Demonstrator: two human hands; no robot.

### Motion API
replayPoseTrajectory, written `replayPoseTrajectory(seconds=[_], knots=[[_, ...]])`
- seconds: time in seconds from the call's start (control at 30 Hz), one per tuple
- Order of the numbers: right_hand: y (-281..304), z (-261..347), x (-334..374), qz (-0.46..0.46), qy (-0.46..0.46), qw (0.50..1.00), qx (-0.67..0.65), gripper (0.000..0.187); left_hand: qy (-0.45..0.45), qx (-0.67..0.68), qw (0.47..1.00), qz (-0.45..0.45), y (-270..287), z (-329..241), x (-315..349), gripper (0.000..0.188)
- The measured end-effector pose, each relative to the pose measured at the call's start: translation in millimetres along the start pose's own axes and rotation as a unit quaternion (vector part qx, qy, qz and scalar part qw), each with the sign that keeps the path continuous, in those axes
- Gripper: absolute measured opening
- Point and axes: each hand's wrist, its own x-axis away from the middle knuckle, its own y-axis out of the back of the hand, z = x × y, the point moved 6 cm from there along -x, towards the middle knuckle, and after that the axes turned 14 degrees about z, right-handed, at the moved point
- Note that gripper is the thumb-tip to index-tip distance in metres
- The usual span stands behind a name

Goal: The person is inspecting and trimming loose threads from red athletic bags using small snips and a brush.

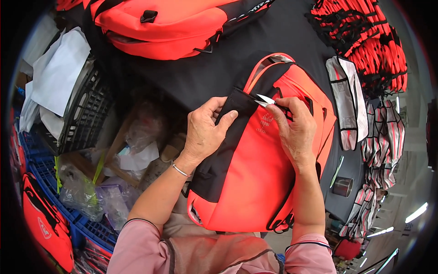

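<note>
Worktop: the dark worktop (296,41) spreads beyond the person, with a second red bag (159,29) at its far left.
Working bag: a red-and-black backpack (255,182) lies in front of the person, at the near edge of the worktop and beneath both hands.
Bag's long axis: it runs away from the person, the far end leaning to the right; the looped strap (253,77) stands at that far end.
Black panel: the black side panel (212,171) follows the bag's left flank, its upper part lying between the two hands.
Left hand: the left hand (207,132) is at the panel's left edge, thumb and bent fingers pinching the black fabric; the fingertips behind it are hidden.
Right hand: the right hand (299,130) is over the red face, closed around a pair of snips; their handles are mostly covered.
Hands to each other: apart, at much the same depth, with the upper panel between them.
Snips: the pale blades of the snips (266,98) stand parted, tips toward the left, at the panel's right side; the right hand is nearer to them. Whether they touch fabric, I cannot tell.
</note>
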Motion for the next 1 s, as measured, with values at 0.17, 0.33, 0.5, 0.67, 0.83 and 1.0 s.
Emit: replayPoseTrajectory(seconds=[0.17,0.33,0.5,0.67,0.83,1.0], knots=[[-9.3,6.2,-5.4,-0.011,0.060,0.993,0.097,0.023,0.004,-0.006,1.000,-0.006,0.0,-0.1,-1.1,0.024],[1.4,-9.5,-0.8,-0.019,0.024,0.999,-0.013,0.026,0.057,-0.001,0.998,0.034,3.8,-5.5,-3.3,0.023],[-5.4,-3.6,-0.4,-0.046,0.033,0.998,0.006,0.026,0.100,0.083,0.989,0.074,5.1,0.3,-10.2,0.026],[-11.9,1.2,-4.0,-0.046,0.059,0.996,0.056,0.025,0.153,0.200,0.962,0.105,2.9,-5.1,-13.4,0.031],[-0.6,4.0,-4.3,-0.042,0.028,0.998,0.025,0.024,0.173,0.220,0.953,0.114,4.7,-5.0,-13.4,0.031],[-0.6,18.0,-2.2,-0.068,0.085,0.992,0.067,0.026,0.181,0.225,0.950,0.121,4.2,-2.5,-13.1,0.031]])
